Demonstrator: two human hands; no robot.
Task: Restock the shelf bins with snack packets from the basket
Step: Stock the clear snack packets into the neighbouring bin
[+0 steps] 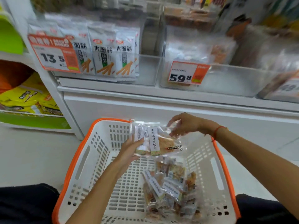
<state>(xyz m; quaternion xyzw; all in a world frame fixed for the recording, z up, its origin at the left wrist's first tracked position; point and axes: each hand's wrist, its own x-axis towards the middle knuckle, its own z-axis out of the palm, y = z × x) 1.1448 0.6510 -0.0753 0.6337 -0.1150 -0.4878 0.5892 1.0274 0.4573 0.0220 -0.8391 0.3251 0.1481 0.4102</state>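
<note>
We see two clear plastic snack packets (155, 139) with white paper labels and a brown, flat dried snack inside, held above the far edge of the white perforated plastic basket with orange rim (90, 159). The left hand (131, 149) grips them from the left side, thumb on the front. The right hand (182, 125) pinches the clear top right corner with curled fingers. More such packets (171, 188) lie in a heap near the right wall of the basket. Above, the transparent shelf bin (210, 81) carries an orange price tag (188, 73)
</note>
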